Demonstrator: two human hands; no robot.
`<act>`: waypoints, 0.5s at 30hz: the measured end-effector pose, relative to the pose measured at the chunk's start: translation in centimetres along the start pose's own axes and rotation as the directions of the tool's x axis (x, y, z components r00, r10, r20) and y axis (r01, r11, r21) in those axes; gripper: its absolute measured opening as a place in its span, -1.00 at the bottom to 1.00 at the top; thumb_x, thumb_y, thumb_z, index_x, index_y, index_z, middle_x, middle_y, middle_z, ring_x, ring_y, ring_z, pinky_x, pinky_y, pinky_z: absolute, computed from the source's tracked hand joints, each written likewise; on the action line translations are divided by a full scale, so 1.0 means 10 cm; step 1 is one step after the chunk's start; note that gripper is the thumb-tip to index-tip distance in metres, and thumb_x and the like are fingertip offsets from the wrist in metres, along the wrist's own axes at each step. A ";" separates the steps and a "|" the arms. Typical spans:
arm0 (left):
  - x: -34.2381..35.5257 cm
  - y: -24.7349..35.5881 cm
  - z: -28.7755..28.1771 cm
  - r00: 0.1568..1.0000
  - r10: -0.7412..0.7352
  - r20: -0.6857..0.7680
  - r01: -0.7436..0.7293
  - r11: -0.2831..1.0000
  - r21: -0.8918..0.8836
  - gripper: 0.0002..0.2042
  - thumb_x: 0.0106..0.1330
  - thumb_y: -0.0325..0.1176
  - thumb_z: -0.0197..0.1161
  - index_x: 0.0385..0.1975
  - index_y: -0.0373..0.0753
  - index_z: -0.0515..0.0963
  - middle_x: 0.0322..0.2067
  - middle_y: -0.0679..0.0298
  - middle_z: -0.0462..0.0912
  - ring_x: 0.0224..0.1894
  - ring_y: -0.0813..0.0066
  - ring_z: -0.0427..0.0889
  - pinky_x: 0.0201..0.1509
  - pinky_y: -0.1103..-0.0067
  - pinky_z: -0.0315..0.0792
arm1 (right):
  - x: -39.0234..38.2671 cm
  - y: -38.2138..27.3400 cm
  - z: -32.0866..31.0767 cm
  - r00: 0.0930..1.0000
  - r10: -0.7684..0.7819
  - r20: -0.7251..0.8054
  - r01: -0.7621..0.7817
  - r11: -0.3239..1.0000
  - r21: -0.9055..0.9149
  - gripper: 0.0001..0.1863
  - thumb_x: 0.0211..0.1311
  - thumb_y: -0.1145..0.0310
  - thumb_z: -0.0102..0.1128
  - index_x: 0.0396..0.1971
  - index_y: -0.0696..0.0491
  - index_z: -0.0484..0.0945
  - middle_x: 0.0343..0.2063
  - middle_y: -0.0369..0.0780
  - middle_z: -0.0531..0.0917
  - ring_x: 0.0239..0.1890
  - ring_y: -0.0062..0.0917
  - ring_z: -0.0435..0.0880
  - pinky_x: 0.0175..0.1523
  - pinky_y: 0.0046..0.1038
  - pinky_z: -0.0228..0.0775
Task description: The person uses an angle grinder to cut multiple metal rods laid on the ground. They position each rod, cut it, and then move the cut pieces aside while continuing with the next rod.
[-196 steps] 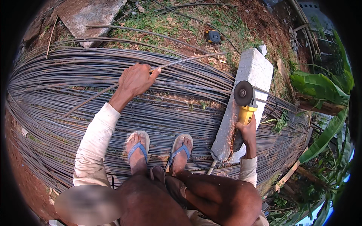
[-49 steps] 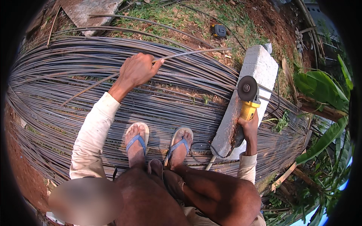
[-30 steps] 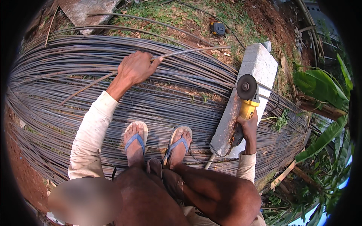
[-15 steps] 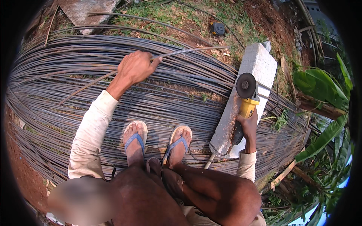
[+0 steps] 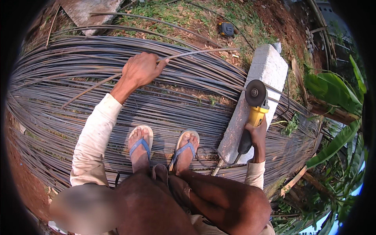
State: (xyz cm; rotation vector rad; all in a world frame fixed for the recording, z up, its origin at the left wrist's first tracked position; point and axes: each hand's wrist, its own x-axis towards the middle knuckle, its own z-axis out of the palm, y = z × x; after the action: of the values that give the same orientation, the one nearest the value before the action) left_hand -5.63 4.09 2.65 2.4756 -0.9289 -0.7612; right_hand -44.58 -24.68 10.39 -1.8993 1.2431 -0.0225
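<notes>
My left hand (image 5: 143, 70) is closed around a thin steel rebar rod (image 5: 196, 52), which slants across the bundled bars. The rod's right end lies above the block and to the left of its top. On the right, my right hand (image 5: 257, 132) grips a yellow and black angle grinder (image 5: 257, 115) by its body. Its dark cutting disc (image 5: 255, 93) points away from me, over a long whitish concrete block (image 5: 268, 62). I cannot tell whether the disc touches anything beneath it. A cord runs from the grinder's handle toward my feet.
Many long rebar bars (image 5: 184, 103) spread beneath my sandalled feet (image 5: 141, 147). A black and yellow tape measure (image 5: 226, 29) lies on the grass beyond them. Another concrete slab (image 5: 92, 15) sits at the far left. Broad green leaves (image 5: 333, 88) hang at the right.
Orange sparks that streamed from the disc down the block are gone. The grinder has tilted a little, its disc slightly nearer me. My left hand and the rod stay in place.
</notes>
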 end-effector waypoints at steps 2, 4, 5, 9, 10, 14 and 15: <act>0.00 0.02 -0.03 1.000 -0.007 0.025 0.006 1.000 0.027 -0.40 0.60 0.13 0.14 -0.30 -0.37 0.80 -0.44 -0.18 0.76 -0.28 -0.23 0.78 -0.08 0.05 0.63 | 0.08 -0.03 0.01 1.000 -0.020 -0.005 0.020 1.000 -0.017 -0.30 -0.10 0.61 0.44 0.18 0.13 0.48 -0.17 -0.23 0.69 -0.20 -0.47 0.69 -0.06 -0.39 0.59; -0.01 0.03 -0.05 1.000 -0.005 0.024 0.004 1.000 0.023 -0.40 0.60 0.13 0.14 -0.30 -0.37 0.80 -0.45 -0.17 0.76 -0.28 -0.23 0.78 -0.08 0.05 0.63 | 0.10 -0.05 0.01 1.000 -0.022 -0.004 0.022 1.000 -0.016 -0.30 -0.10 0.61 0.43 0.18 0.13 0.48 -0.16 -0.23 0.69 -0.20 -0.47 0.69 -0.05 -0.39 0.59; -0.02 0.03 -0.05 1.000 -0.002 0.013 0.001 1.000 0.012 -0.40 0.60 0.13 0.14 -0.30 -0.37 0.80 -0.45 -0.17 0.76 -0.29 -0.22 0.78 -0.09 0.05 0.63 | 0.10 -0.05 0.01 1.000 -0.018 -0.003 0.018 1.000 -0.009 -0.30 -0.10 0.61 0.43 0.18 0.13 0.48 -0.16 -0.23 0.69 -0.19 -0.47 0.69 -0.05 -0.39 0.59; 0.00 0.02 -0.05 1.000 -0.005 0.026 0.004 1.000 0.015 -0.40 0.60 0.13 0.14 -0.33 -0.37 0.79 -0.46 -0.16 0.76 -0.30 -0.22 0.78 -0.12 0.05 0.62 | -0.03 -0.01 -0.01 1.000 -0.019 0.018 0.019 1.000 0.006 -0.29 -0.11 0.61 0.44 0.18 0.13 0.48 -0.16 -0.24 0.69 -0.19 -0.47 0.69 -0.05 -0.40 0.59; 0.00 0.02 -0.04 1.000 -0.004 0.017 0.003 1.000 0.018 -0.39 0.60 0.13 0.14 -0.34 -0.38 0.79 -0.47 -0.16 0.75 -0.31 -0.22 0.77 -0.13 0.05 0.62 | -0.07 0.01 -0.02 0.999 -0.035 0.024 0.035 0.999 -0.005 -0.29 -0.11 0.61 0.44 0.18 0.13 0.48 -0.16 -0.24 0.69 -0.19 -0.47 0.69 -0.05 -0.40 0.59; 0.01 0.01 -0.03 1.000 -0.014 0.026 0.013 1.000 0.022 -0.39 0.60 0.13 0.14 -0.38 -0.39 0.77 -0.48 -0.16 0.74 -0.33 -0.22 0.76 -0.15 0.04 0.61 | -0.10 0.07 -0.03 0.999 -0.020 0.033 0.021 0.999 -0.027 -0.29 -0.11 0.60 0.44 0.18 0.12 0.48 -0.17 -0.24 0.68 -0.19 -0.48 0.69 -0.05 -0.41 0.59; 0.01 0.00 -0.02 0.999 -0.016 0.037 0.016 1.000 0.017 -0.38 0.60 0.13 0.14 -0.38 -0.39 0.77 -0.48 -0.16 0.74 -0.33 -0.22 0.76 -0.15 0.04 0.61 | -0.09 0.07 -0.03 0.999 -0.004 0.035 0.005 1.000 -0.030 -0.29 -0.11 0.60 0.44 0.17 0.12 0.48 -0.17 -0.25 0.68 -0.20 -0.48 0.68 -0.05 -0.41 0.59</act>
State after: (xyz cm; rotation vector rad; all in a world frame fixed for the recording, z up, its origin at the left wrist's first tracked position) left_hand -5.43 3.99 2.79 2.4941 -0.9333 -0.8101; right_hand -45.69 -24.34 10.50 -1.9199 1.2218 0.0273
